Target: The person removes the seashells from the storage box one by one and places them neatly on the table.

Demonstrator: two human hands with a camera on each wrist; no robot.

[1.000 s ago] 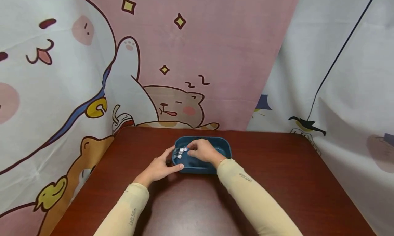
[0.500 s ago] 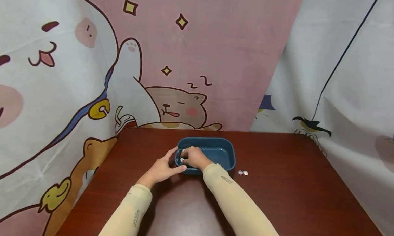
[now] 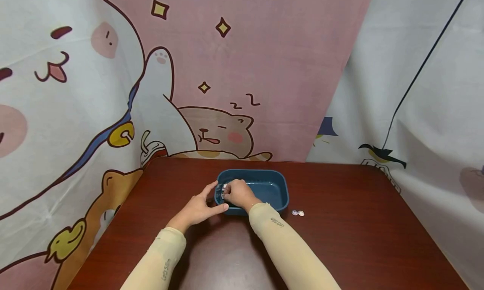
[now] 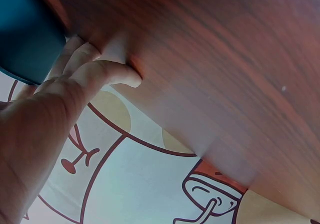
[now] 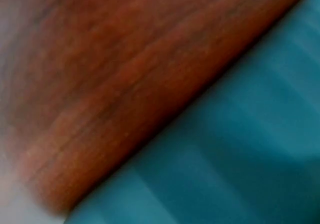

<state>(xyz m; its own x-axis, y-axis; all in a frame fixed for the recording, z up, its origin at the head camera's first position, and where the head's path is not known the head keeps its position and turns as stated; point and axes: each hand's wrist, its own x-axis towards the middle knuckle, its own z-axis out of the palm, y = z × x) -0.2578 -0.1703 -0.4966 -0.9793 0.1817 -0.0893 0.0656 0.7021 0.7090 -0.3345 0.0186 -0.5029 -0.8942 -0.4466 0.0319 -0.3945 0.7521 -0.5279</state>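
Observation:
A blue rectangular plastic tub [image 3: 270, 189] stands on the table. Several small whitish, shell-like pieces [image 3: 224, 185] lie at its left end. My left hand [image 3: 196, 208] spans the tub's left end, thumb at the front rim and a fingertip by the left rim. In the left wrist view its fingers [image 4: 82, 58] reach along the outer wall of the tub. My right hand [image 3: 239, 193] is down inside the tub with bent fingers among the pieces. I cannot tell whether it pinches one. In the right wrist view only the ribbed blue tub wall [image 5: 210, 159] and wood show.
Two similar pieces, one purplish [image 3: 294, 212] and one cream [image 3: 301, 213], lie side by side on the dark red wooden table [image 3: 348, 231], right of the tub. A cartoon-printed cloth [image 3: 280, 80] hangs behind the table and along its sides.
My right hand has moved left within the tub to the pieces and stays there, uncovering the tub's right part. The two pieces on the table have come into sight. My left hand keeps its place.

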